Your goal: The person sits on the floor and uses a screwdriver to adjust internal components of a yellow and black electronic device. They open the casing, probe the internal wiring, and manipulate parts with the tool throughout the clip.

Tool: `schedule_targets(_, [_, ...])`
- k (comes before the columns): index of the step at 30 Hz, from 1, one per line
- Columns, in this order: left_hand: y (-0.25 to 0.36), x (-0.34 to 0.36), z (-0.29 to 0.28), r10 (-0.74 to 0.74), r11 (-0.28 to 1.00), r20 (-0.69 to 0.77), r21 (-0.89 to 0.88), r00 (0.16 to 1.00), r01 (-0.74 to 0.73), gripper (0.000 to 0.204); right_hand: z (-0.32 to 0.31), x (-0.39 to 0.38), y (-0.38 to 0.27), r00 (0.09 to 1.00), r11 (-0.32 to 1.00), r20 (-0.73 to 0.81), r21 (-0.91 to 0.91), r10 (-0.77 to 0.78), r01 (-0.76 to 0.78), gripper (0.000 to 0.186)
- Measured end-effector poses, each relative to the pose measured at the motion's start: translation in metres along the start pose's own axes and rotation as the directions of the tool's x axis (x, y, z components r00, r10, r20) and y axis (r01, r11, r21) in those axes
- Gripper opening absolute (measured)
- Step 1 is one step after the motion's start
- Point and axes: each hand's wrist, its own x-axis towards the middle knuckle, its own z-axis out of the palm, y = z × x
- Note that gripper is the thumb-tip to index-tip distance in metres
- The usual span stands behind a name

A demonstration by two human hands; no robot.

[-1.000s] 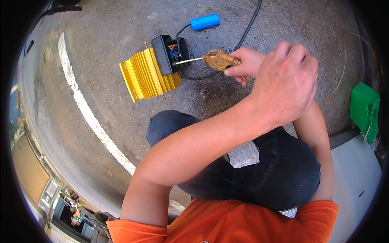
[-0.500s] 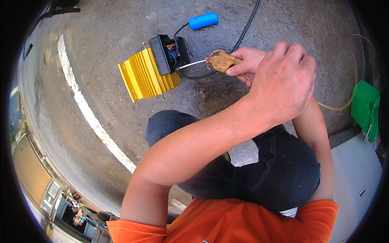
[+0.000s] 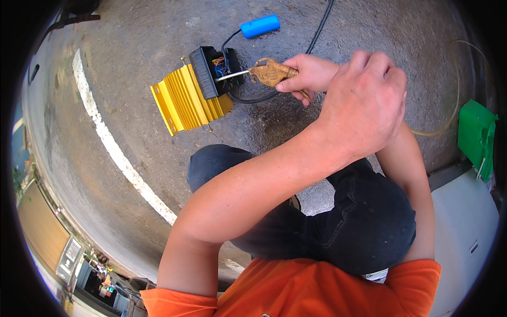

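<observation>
My right hand [image 3: 310, 75] grips a worn yellow-brown blow gun [image 3: 268, 72], its slim metal nozzle reaching into an open black housing [image 3: 200, 74] with coloured wires inside. The housing sits on a finned gold-yellow metal body [image 3: 185, 103] on the pavement. A black cable links it to a blue cylinder [image 3: 260, 26]. My left hand [image 3: 364, 100] is closed with knuckles up, in front of my right forearm; what its curled fingers hold is hidden.
A white painted line [image 3: 119, 153] curves along the wet pavement on the left. A green container [image 3: 474, 134] stands at the right beside a pale grey panel [image 3: 465, 232]. A thin hose [image 3: 451, 113] and a black cable [image 3: 321, 29] trail on the ground. My bent legs fill the lower middle.
The blow gun and my right hand have shifted slightly left toward the housing. The thin hose at the right has moved, and the view has shifted a little.
</observation>
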Motion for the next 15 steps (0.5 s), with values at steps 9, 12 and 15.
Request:
schedule_targets(9, [-0.001,0.001,0.000,0.005,1.000,-0.013,-0.007,1.000,-0.005,0.009,-0.004,0.004,-0.007,1.000,0.998,-0.006,-0.068,0.000,0.000,0.020])
schedule_targets(12, [-0.004,0.000,0.000,0.013,1.000,-0.009,-0.002,1.000,-0.013,0.010,-0.003,0.000,-0.011,1.000,0.995,0.010,-0.099,0.005,-0.004,0.019])
schedule_targets(15, [-0.004,0.002,0.003,0.022,1.000,-0.024,-0.010,0.999,-0.022,0.010,-0.006,0.003,-0.005,0.998,0.992,-0.065,-0.128,-0.007,-0.002,0.019])
